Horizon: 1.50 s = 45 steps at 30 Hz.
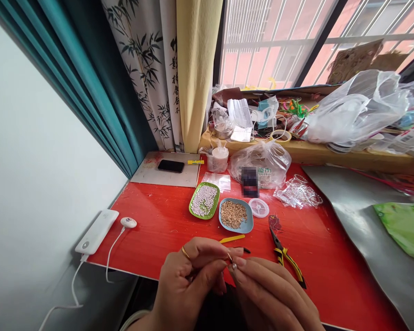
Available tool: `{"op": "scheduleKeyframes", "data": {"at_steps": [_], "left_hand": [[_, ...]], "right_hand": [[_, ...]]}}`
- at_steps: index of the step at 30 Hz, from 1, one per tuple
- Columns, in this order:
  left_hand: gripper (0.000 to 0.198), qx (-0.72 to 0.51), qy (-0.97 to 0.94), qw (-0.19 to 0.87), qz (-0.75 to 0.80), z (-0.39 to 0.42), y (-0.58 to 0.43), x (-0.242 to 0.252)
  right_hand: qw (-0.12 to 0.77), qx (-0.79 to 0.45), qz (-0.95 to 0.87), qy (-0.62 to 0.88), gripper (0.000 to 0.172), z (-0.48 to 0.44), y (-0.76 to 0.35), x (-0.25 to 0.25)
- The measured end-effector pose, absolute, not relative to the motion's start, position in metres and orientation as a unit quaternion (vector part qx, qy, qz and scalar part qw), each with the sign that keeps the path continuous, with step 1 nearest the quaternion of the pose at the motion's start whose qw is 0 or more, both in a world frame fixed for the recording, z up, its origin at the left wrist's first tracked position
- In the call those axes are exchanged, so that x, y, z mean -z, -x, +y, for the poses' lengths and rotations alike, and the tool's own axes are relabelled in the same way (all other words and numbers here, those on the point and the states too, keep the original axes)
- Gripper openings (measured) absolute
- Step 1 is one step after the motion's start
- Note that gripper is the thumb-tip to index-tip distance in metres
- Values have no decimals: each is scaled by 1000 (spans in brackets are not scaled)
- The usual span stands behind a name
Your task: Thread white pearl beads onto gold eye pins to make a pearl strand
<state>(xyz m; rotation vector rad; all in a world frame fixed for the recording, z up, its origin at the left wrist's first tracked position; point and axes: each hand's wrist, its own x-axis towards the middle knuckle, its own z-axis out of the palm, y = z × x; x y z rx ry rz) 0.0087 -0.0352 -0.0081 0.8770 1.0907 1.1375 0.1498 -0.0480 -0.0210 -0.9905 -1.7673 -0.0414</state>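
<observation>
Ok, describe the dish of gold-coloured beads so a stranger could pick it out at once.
Start at the red table under the barred window. Near its middle, just beyond the person's hands, two small dishes sit side by side. The one meant is the blue dish on the right, heaped with tiny gold-brown beads; its neighbour, the green dish, holds pale pearl-like beads, and a clear round spool lies to its right.

Two bare hands: the left hand [184, 285] wears a thin gold ring [185, 252] nearest the red table [158, 220]; the right hand [272, 294] wears none. Long plain fingernails.
</observation>
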Motion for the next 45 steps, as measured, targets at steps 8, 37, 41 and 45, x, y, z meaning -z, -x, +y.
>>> {"op": "scheduleKeyframes", "data": {"at_steps": [8,37,41,45], "left_hand": [[17,-502,-341,663,439,-26,-6,9],[8,-440,-271,821,243,-13,-4,31],[12,-419,-240,839,250,-11,-4,28],[13,-403,-231,843,270,-10,-5,28]], "right_hand": [[595,31,-702,390,20,-40,-142,33],[563,-398,-618,378,15,-22,-144,20],[559,-402,-618,379,12,-22,-144,17],[551,-404,-628,373,12,-23,-145,17]]}}
